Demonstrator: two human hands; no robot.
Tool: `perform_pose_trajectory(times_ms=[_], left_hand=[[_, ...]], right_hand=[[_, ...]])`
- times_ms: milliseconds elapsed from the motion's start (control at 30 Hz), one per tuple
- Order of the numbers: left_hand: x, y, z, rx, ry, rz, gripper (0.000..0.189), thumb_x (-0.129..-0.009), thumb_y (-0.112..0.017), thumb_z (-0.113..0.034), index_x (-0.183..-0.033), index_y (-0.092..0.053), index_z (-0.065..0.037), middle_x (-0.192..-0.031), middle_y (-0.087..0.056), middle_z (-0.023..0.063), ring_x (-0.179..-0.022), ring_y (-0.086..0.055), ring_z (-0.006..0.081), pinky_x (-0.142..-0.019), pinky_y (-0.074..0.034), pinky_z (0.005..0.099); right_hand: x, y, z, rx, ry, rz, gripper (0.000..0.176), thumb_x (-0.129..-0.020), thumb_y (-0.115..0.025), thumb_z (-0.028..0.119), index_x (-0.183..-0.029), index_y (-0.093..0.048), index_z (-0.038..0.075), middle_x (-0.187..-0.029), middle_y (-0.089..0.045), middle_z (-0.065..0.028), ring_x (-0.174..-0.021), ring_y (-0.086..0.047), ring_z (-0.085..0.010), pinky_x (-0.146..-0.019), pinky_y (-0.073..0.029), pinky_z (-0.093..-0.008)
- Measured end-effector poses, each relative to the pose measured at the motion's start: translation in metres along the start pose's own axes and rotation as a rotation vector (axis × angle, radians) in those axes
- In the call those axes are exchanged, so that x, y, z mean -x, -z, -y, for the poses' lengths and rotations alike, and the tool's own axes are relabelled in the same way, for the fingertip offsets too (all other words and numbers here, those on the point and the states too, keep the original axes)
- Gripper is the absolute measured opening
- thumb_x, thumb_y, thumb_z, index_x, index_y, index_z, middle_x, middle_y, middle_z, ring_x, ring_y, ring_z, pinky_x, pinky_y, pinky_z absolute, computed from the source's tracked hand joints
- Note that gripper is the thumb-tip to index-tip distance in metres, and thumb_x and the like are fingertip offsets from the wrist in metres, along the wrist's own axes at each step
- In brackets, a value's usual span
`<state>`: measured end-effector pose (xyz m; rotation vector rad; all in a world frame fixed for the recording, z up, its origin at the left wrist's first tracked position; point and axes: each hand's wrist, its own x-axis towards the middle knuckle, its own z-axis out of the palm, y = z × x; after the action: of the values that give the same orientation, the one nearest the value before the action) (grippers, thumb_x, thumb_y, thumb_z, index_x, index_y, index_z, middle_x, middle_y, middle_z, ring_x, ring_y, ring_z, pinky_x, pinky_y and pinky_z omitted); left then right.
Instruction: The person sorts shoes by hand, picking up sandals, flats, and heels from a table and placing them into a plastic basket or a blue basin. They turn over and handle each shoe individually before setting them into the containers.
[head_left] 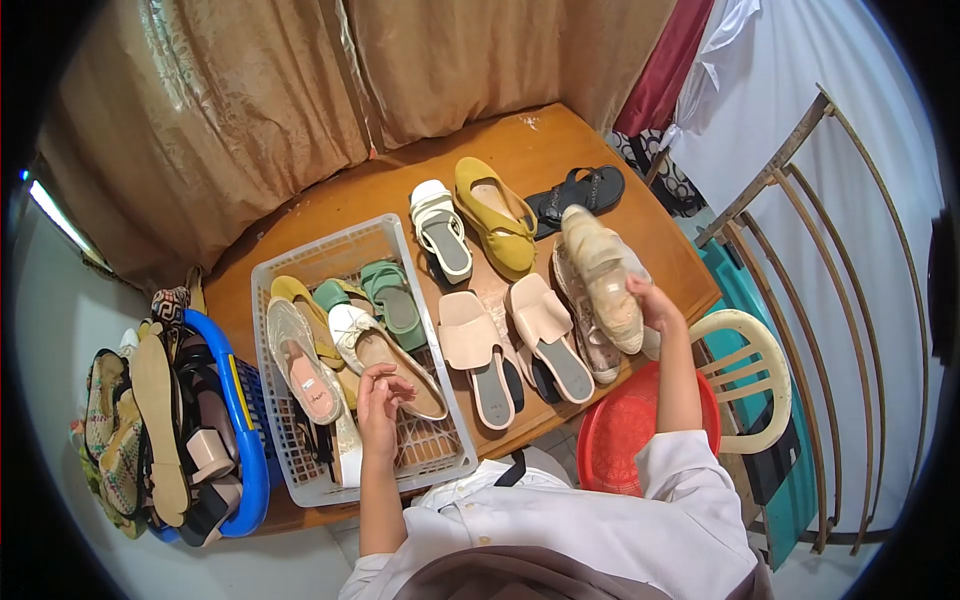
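Note:
My right hand (657, 305) grips a pale beige shoe (603, 270) and holds it over the right side of the table. Partly hidden under that shoe lies another light shoe (580, 330). My left hand (382, 400) hovers over the white plastic basket (462, 440), its fingers loosely bent and holding nothing. Closest to it is a white flat shoe with a bow (385, 355). Also in the basket are a light woven shoe (305, 365), a green sandal (393, 305) and yellow shoes (300, 295).
On the wooden table (330, 200) stand pink slides (480, 350), a white sandal (440, 230), yellow flats (495, 215) and a black sandal (580, 195). A blue basket (250, 440) full of shoes is at left. A red stool (640, 430), cream chair (750, 350) and metal rack (790, 180) stand right.

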<state>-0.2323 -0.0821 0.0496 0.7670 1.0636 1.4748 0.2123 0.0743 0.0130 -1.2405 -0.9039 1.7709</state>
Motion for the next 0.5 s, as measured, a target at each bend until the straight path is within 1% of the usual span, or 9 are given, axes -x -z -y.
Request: perform_pose_trajectory(times_ms=[33,67,167,267,367,400,500], left_hand=[[0.000,0.000,0.000,-0.004,-0.004,0.000,0.027,-0.091,-0.042,-0.023,-0.108,-0.047,-0.002,-0.081,-0.058,0.0081,-0.076,-0.056,0.0144,-0.071,-0.043,0.0261],[0.000,0.002,0.000,-0.042,-0.002,0.015,0.026,-0.092,-0.042,-0.023,-0.108,-0.047,-0.003,-0.081,-0.058,0.0078,-0.076,-0.056,0.0141,-0.071,-0.043,0.0258],[0.002,0.005,0.000,-0.127,0.007,0.051,0.026,-0.092,-0.042,-0.023,-0.107,-0.047,-0.003,-0.080,-0.058,0.0068,-0.075,-0.056,0.0132,-0.070,-0.043,0.0250],[0.006,0.008,-0.003,-0.162,0.016,0.058,0.025,-0.092,-0.043,-0.023,-0.106,-0.048,-0.003,-0.080,-0.058,0.0059,-0.075,-0.056,0.0124,-0.070,-0.043,0.0243],[0.008,0.012,-0.007,-0.202,0.009,0.053,0.023,-0.092,-0.043,-0.022,-0.105,-0.050,-0.003,-0.080,-0.058,0.0052,-0.076,-0.056,0.0118,-0.070,-0.042,0.0238],[0.009,0.013,-0.008,-0.211,0.007,0.051,0.023,-0.093,-0.043,-0.021,-0.104,-0.050,-0.003,-0.080,-0.058,0.0049,-0.076,-0.056,0.0115,-0.070,-0.042,0.0235],[0.010,0.015,-0.010,-0.260,-0.006,0.039,0.022,-0.092,-0.045,-0.021,-0.103,-0.051,-0.003,-0.080,-0.058,0.0049,-0.075,-0.056,0.0118,-0.070,-0.043,0.0236]], right_hand=[[-0.005,-0.005,-0.004,0.040,-0.053,-0.041,0.059,-0.087,-0.054,0.027,-0.139,-0.030,0.011,-0.133,-0.043,-0.0078,-0.121,-0.043,-0.0214,-0.101,-0.035,-0.0368],[-0.007,-0.006,-0.004,-0.068,-0.072,-0.072,0.049,-0.091,-0.044,0.015,-0.138,-0.032,0.009,-0.137,-0.039,-0.0058,-0.123,-0.040,-0.0203,-0.101,-0.033,-0.0347],[-0.008,-0.018,-0.002,0.249,-0.045,-0.240,0.046,-0.093,-0.042,0.017,-0.137,-0.034,0.008,-0.135,-0.041,-0.0092,-0.122,-0.041,-0.0220,-0.100,-0.034,-0.0344],[-0.011,-0.016,-0.007,0.610,0.078,-0.316,0.049,-0.091,-0.045,0.028,-0.135,-0.037,0.007,-0.133,-0.044,-0.0149,-0.123,-0.041,-0.0257,-0.100,-0.034,-0.0366],[0.002,-0.040,0.001,1.118,0.085,-0.580,0.049,-0.091,-0.044,0.027,-0.133,-0.037,0.002,-0.123,-0.050,-0.0245,-0.120,-0.043,-0.0356,-0.099,-0.032,-0.0393],[0.010,-0.057,0.006,1.076,0.204,-0.606,0.058,-0.089,-0.047,0.033,-0.134,-0.033,-0.001,-0.126,-0.044,-0.0278,-0.122,-0.038,-0.0395,-0.101,-0.030,-0.0409],[0.006,-0.078,-0.017,1.211,0.423,-0.711,0.068,-0.088,-0.048,0.039,-0.135,-0.026,-0.004,-0.134,-0.034,-0.0280,-0.126,-0.033,-0.0385,-0.103,-0.028,-0.0408]])
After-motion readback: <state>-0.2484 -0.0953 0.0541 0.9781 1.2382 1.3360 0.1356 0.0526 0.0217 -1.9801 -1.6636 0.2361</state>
